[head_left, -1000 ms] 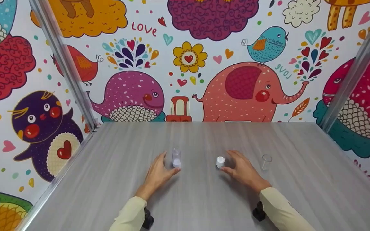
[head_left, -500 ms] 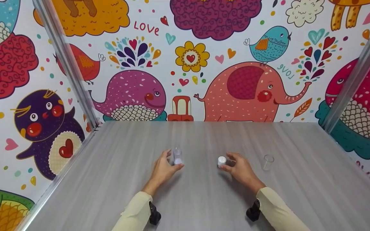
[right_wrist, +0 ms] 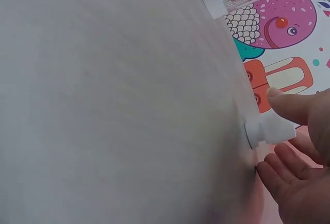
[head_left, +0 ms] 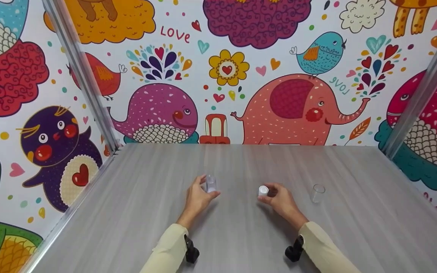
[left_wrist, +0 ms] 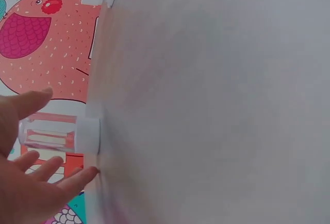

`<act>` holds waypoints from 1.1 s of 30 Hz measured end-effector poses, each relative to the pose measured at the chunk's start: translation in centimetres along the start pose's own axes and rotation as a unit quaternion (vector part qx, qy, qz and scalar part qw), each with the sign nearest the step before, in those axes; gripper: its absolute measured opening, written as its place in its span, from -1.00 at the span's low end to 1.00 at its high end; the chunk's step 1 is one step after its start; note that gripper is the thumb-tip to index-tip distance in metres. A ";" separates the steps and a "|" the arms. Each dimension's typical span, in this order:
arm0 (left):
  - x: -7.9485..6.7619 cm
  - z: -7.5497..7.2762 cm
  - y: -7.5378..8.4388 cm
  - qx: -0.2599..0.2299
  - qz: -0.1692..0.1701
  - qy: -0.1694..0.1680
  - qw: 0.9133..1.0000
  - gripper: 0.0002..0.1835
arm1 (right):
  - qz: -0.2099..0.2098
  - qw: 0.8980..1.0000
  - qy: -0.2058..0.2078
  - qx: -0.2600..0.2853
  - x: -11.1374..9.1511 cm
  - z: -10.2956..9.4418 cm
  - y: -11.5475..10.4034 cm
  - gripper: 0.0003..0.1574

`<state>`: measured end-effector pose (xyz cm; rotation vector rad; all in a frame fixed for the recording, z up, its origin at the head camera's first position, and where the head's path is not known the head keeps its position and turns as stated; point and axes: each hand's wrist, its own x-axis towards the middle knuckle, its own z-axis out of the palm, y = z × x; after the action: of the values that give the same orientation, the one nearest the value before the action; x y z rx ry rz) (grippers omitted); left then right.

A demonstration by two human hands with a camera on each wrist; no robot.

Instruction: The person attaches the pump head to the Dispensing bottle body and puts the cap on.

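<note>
A small clear bottle [head_left: 211, 183] with a white base stands upright on the table, left of the middle. My left hand [head_left: 198, 197] reaches around it, thumb on the near side and fingers on the far side. In the left wrist view, gaps show between the bottle [left_wrist: 56, 133] and the thumb and fingers. To the right stands a small white part [head_left: 263, 190] with a round top. In the right wrist view this white part [right_wrist: 276, 130] has a wider disc at its foot. My right hand [head_left: 282, 200] surrounds it, with space between thumb and fingertips.
A clear, colourless cup-like piece [head_left: 318, 193] stands on the table to the right of my right hand. The grey wood-grain table [head_left: 237, 235] ends at a back wall [head_left: 218, 34] printed with cartoon animals. Metal posts [head_left: 85, 79] rise at the sides.
Both hands have moved inward, closer around the bottle and the white part. The view has shifted slightly. The bottle, white part and clear piece stay in place on the table.
</note>
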<state>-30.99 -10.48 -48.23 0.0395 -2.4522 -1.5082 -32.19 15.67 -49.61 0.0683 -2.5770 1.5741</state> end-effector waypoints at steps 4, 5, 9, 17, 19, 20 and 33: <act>0.3 0.5 -0.2 -0.012 -0.022 0.001 1.000 -0.25 | -0.005 1.000 0.007 0.001 0.1 0.2 0.2 -0.41; 0.4 0.6 -0.2 -0.012 -0.025 0.004 1.000 -0.25 | -0.005 1.000 0.008 0.002 0.1 0.2 0.2 -0.42; 0.5 0.9 -0.3 -0.008 -0.030 0.016 0.999 -0.29 | -0.007 1.000 0.019 0.002 0.1 0.5 0.3 -0.46; 0.2 1.3 -0.3 -0.014 -0.036 0.024 0.999 -0.37 | -0.020 0.999 0.036 -0.005 0.1 0.7 0.5 -0.56; 0.3 1.3 -0.3 -0.017 -0.040 0.022 0.999 -0.39 | -0.024 0.999 0.040 -0.011 0.2 0.7 0.4 -0.58; 0.4 1.3 -0.3 -0.018 -0.041 0.022 0.999 -0.39 | -0.026 0.999 0.041 -0.013 0.2 0.7 0.4 -0.59; 0.4 1.4 -0.8 -0.027 -0.026 0.034 0.999 -0.55 | -0.006 0.999 0.027 -0.024 0.1 0.9 -0.1 -0.59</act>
<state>-31.82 -9.74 -49.43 0.1428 -2.3738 -1.5662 -32.33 14.82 -49.96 0.0371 -2.5672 1.4888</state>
